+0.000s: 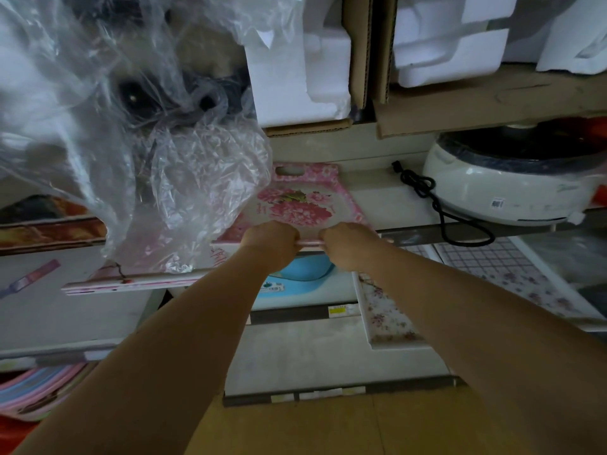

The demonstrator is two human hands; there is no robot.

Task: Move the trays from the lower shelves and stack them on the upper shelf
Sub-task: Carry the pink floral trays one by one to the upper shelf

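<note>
A pink tray (305, 198) with a printed flower pattern and a slot handle at its far end lies flat on the upper shelf (377, 198). My left hand (271, 239) and my right hand (349, 243) grip its near rim side by side, fingers curled over the edge. Another pale tray (138, 284) pokes out at the left, level with the shelf's front, partly under the plastic. On the lower shelves at the right lie a checked floral tray (512, 274) and a narrower floral one (384, 310).
Crumpled clear plastic wrap (131, 142) hangs over the tray's left side. A white electric cooker (512, 185) with a black cord (437, 205) stands to the right. Foam blocks in cardboard boxes (295, 60) sit above. A blue item (302, 274) lies below the hands.
</note>
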